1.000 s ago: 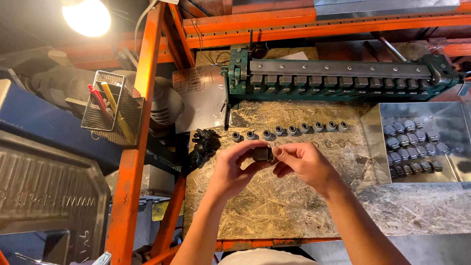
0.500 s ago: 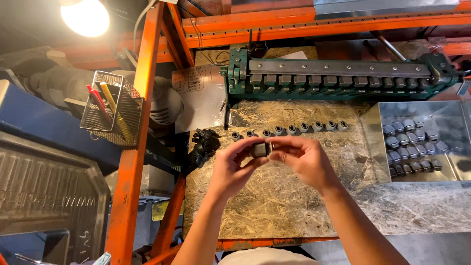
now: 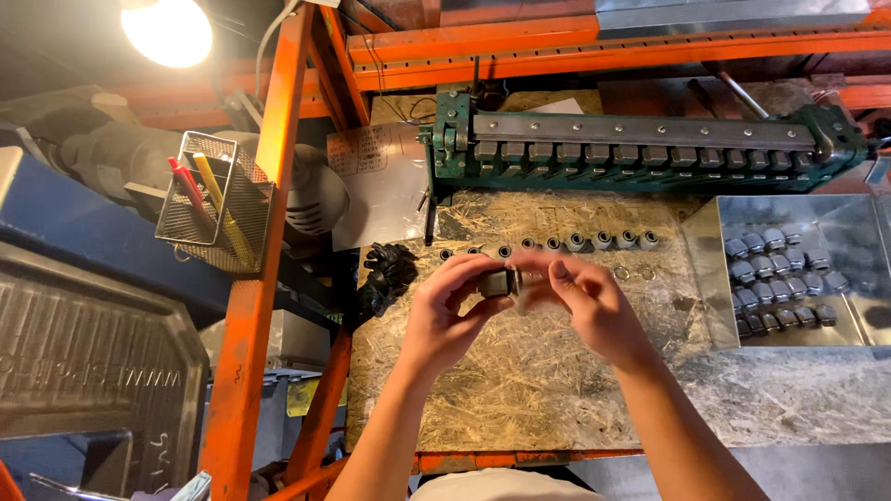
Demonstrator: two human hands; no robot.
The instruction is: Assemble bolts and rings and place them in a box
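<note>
Both hands are lifting slightly since half a second ago, left hand (image 3: pixel 444 315) pinching the small metal fitting (image 3: pixel 497 281) above the counter (image 3: pixel 520 390), right hand (image 3: pixel 594 306) fingertips pressing its end; it is looking rigid, dense, smooth, best gripped around its sides.

Green bending machine (image 3: pixel 640 153) at back — mesh pen basket (image 3: pixel 212 204) left.

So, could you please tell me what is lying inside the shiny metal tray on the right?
The metal tray holds rows of small grey metal fittings, lined up towards its right side; the left part is bare sheet. The tray's right end runs out of view, so anything there cannot be seen.
</note>
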